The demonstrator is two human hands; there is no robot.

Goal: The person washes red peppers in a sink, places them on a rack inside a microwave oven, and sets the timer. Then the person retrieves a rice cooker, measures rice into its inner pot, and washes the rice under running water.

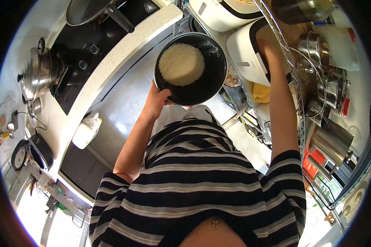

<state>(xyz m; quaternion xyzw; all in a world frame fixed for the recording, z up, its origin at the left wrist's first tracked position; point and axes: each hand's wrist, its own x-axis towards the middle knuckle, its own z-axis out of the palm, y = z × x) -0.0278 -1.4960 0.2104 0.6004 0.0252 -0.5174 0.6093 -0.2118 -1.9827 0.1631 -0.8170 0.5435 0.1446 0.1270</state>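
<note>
My left hand (pixel 157 100) grips the near left rim of a dark rice cooker inner pot (pixel 204 89), its thumb over the edge. White uncooked rice (pixel 181 64) lies in the pot, heaped toward its left side, with level marks on the inner wall. On the right, my right arm reaches into the opening of a white storage bin (pixel 241 49) with a black rim. My right hand (pixel 267 38) is partly visible inside, behind the shelf wire; its fingers are hidden. A second white bin (pixel 215 15) stands just beyond.
A wire shelf edge (pixel 292 66) runs beside my right arm, with steel pots (pixel 330 89) on it. Left is a countertop (pixel 111 66) with a black hob (pixel 106 37), a lidded pan (pixel 83 12) and a steel pot (pixel 38 74). An open rice cooker (pixel 40 152) stands farther along.
</note>
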